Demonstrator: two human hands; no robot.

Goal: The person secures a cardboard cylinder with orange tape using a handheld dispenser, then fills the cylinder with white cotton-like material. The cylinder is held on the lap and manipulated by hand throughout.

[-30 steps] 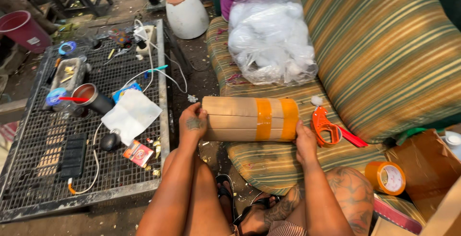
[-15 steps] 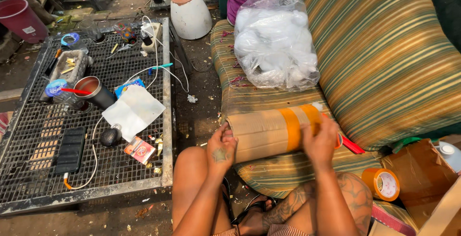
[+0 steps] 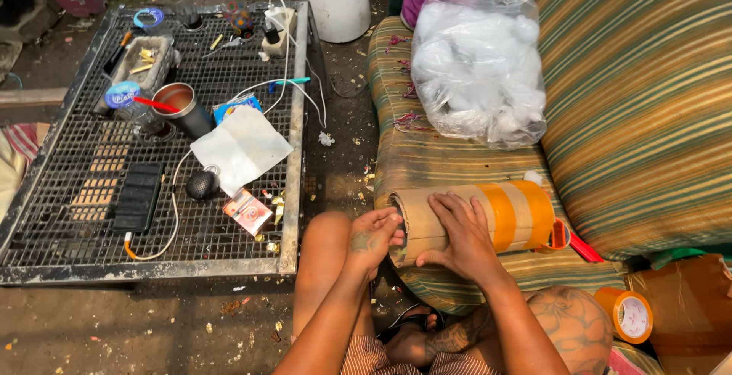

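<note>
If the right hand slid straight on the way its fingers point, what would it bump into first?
The right hand lies on the cardboard roll, fingers pointing up and away. Straight on, past the roll's far side, it would probably meet the striped cushion, then the clear plastic bag; depth is unclear.

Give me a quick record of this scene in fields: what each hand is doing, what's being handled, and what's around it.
left hand: fingers at the open end of the cardboard roll
right hand: palm flat on top of the roll
roll: lies on its side on the striped cushion, banded with orange tape
nearby on cushion: clear plastic bag of white stuffing
lower right: orange tape roll
left side: wire-mesh table with metal cup, white paper, cables
</note>
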